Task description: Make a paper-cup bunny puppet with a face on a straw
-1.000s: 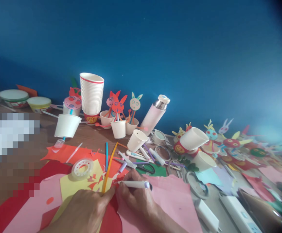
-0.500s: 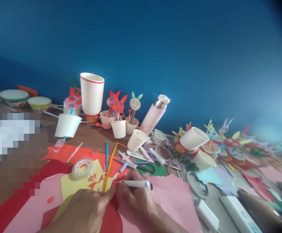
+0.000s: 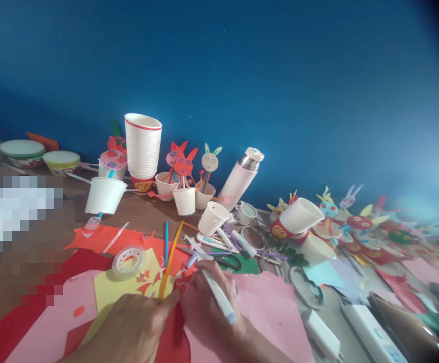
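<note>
My right hand (image 3: 214, 292) is closed around a white marker (image 3: 219, 297) with a pale purple end, tilted so that this end points toward me. Its writing tip is hidden behind the fingers. Close by on the left, my left hand (image 3: 144, 312) has its fingertips at a small red paper piece (image 3: 180, 283), which they seem to hold in place. A yellow-orange pipe cleaner (image 3: 171, 252) runs back from those fingertips. Beneath my right forearm spreads a pink paper sheet (image 3: 267, 312). Red paper scraps (image 3: 144, 276) lie on a yellow sheet (image 3: 104, 287) beside a tape roll (image 3: 128, 262).
Behind my hands are scissors (image 3: 229, 260), a utility knife (image 3: 214, 242) and a white paper cup (image 3: 214, 218). Farther back stand stacked cups (image 3: 143, 146), cup figures (image 3: 184, 199) and a pink thermos (image 3: 238, 181). A power strip (image 3: 373, 330) lies at the right.
The marker's back end has swung down toward me, and my right hand has turned with it. My left hand has stayed nearly still.
</note>
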Tool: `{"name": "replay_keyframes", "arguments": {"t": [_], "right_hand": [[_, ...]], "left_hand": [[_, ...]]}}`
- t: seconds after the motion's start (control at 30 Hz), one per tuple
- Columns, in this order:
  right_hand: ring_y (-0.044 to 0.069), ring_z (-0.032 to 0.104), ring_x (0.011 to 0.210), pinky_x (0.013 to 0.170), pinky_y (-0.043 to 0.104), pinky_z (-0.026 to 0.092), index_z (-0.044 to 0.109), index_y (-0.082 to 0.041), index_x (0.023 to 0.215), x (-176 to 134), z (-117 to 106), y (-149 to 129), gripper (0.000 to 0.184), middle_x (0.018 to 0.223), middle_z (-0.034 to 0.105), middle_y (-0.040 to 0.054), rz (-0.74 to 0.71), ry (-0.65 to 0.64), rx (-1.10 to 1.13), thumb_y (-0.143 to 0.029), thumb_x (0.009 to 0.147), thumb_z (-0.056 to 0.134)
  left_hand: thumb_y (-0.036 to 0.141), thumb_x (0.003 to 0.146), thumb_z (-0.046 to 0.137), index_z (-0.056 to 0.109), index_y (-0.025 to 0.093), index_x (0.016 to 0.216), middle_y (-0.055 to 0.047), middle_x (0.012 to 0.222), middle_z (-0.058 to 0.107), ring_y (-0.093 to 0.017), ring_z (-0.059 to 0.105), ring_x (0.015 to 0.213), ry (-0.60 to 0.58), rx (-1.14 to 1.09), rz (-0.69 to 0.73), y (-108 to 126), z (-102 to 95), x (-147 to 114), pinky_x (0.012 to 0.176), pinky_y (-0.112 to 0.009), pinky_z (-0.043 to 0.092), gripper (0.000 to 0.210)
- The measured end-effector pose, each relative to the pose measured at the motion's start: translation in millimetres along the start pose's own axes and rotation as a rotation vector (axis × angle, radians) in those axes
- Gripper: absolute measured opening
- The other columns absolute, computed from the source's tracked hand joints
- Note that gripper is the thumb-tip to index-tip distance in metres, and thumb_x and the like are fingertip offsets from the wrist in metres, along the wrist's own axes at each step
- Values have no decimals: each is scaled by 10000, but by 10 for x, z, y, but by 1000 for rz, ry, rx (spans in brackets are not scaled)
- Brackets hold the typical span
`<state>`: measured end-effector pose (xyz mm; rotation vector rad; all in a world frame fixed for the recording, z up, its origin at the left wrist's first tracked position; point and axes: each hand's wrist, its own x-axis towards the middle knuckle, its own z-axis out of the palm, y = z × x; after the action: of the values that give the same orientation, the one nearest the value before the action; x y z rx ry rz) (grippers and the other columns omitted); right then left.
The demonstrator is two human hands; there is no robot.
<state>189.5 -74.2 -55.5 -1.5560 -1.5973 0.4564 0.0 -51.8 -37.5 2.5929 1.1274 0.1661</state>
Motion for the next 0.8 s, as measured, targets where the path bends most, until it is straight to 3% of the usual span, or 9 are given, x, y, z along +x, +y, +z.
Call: {"name": "replay_keyframes", "arguments": {"t": [0.17,0.3,0.5,0.7,0.8], "right_hand": [[138,627,567,550,205,462,604,-246,977,-21,18,101,293,634,657,-20,-189,-62,-164,-120,732,504],[151,615,544,549,239,453,560,-220,1015,-70,62,116,312,661,651,-3,-372,-93,-264,-197,704,542],[161,597,523,512,250,399,525,-217,1030,-92,75,127,364,653,647,0,-407,-141,-320,-204,667,555],[151,580,476,476,238,348,525,-234,999,-68,46,110,341,566,610,-31,-395,-121,-265,-208,660,543],[138,556,437,453,231,319,550,-246,959,-66,32,95,295,528,589,-40,-398,-108,-278,-191,671,525]], "left_hand": [[209,842,347,595,220,1095,26,749,688,-109,636,626,17,22,22,-111,260,24,605,-214,472,355],[176,828,285,587,194,1103,19,683,678,-107,620,562,33,10,74,-186,378,3,586,-220,482,409],[184,882,305,585,138,1100,-7,728,665,-130,622,597,2,-29,48,-147,306,-25,603,-271,499,358],[327,896,448,568,138,1078,-44,1037,605,-186,613,869,-5,-92,65,-167,158,-45,717,-353,524,289],[328,918,384,574,131,1074,-39,1037,602,-200,609,896,-7,-112,77,-171,117,-53,737,-360,516,315]]}}
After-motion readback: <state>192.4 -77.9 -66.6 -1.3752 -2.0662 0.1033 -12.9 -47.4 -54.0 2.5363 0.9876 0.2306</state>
